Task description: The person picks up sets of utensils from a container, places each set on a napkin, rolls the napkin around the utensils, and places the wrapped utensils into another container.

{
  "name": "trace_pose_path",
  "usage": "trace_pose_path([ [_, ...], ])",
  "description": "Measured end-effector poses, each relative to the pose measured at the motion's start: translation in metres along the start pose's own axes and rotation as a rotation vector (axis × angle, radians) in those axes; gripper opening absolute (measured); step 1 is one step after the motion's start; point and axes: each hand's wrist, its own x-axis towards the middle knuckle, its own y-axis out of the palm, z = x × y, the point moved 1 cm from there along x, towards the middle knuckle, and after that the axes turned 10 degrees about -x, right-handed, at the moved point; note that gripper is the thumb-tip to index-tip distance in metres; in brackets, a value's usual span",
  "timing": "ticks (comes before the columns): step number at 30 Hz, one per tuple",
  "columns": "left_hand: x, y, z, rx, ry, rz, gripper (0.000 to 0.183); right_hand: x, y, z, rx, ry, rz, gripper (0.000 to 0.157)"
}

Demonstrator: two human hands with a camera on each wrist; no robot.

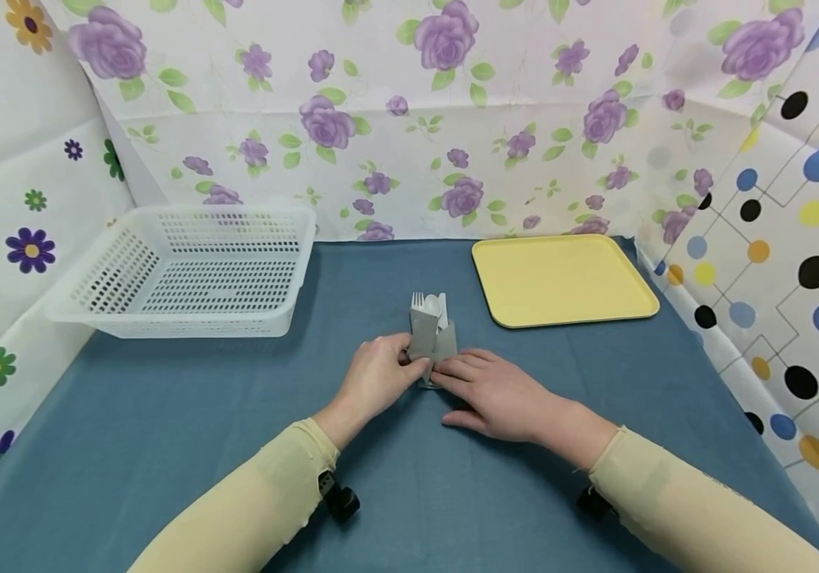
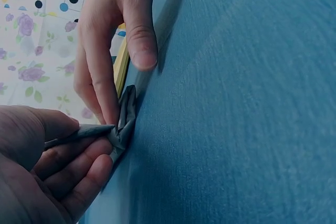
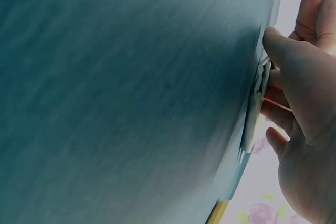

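A folded grey napkin [image 1: 423, 338] lies mid-table, with a white fork [image 1: 418, 300], spoon [image 1: 433, 305] and knife [image 1: 442, 310] sticking out of its far end. My left hand [image 1: 378, 372] pinches a raised fold on the napkin's left side. In the left wrist view, that fold [image 2: 86, 131] runs between thumb and fingers. Stretched fingers of my right hand [image 1: 498, 394] touch the napkin's lower right part, thumb apart on the cloth side. The right wrist view shows the napkin [image 3: 254, 114] edge-on beside the fingers; the cutlery handles are hidden inside.
A white perforated plastic basket [image 1: 283, 322] stands at the back left. At the back right lies a yellow tray [image 1: 565, 280]. Blue cloth [image 1: 409, 501] covers the table, and patterned sheets [image 1: 380, 72] hang behind and at both sides.
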Motion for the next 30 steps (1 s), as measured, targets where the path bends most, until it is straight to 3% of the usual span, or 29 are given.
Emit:
trace_pose_path([
  [5,-0.003,-0.002,0.002,-0.063,-0.009,0.027,0.014,0.000,0.001,-0.004,0.048,-0.016,0.021,0.067],
  [10,-0.008,-0.004,0.002,-0.077,0.021,0.079,0.017,-0.001,0.001,-0.006,0.074,-0.022,0.016,0.064],
  [23,-0.022,-0.001,0.002,0.184,0.220,0.249,0.037,-0.009,0.004,-0.012,0.161,-0.025,0.017,0.066],
  [30,-0.025,-0.002,-0.002,0.299,0.282,0.276,0.037,-0.016,0.002,-0.010,0.183,0.001,0.002,0.066],
])
